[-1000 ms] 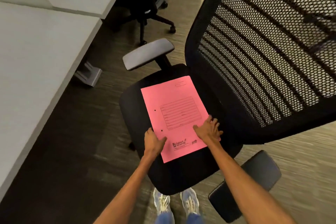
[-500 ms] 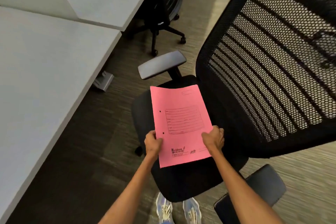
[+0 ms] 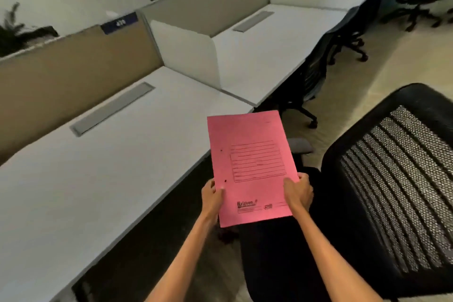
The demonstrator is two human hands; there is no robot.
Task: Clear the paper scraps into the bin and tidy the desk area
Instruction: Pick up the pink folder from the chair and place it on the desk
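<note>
A pink paper folder (image 3: pixel 250 167) with a printed form on its cover is held up in the air between the desk and the chair. My left hand (image 3: pixel 212 195) grips its lower left edge, and my right hand (image 3: pixel 299 191) grips its lower right edge. The folder tilts slightly away from me, above the seat of a black mesh office chair (image 3: pixel 392 191). No paper scraps and no bin show in the head view.
A long white desk (image 3: pixel 85 179) with a grey cable slot (image 3: pixel 112 108) runs along the left, with tan partition panels (image 3: pixel 73 61) behind it. A second desk (image 3: pixel 264 49) lies beyond a white divider (image 3: pixel 186 54). More black chairs (image 3: pixel 316 73) stand along the aisle.
Both hands have lifted the pink folder off the chair seat and raised it. My view has swung up from the floor towards the desks and partitions.
</note>
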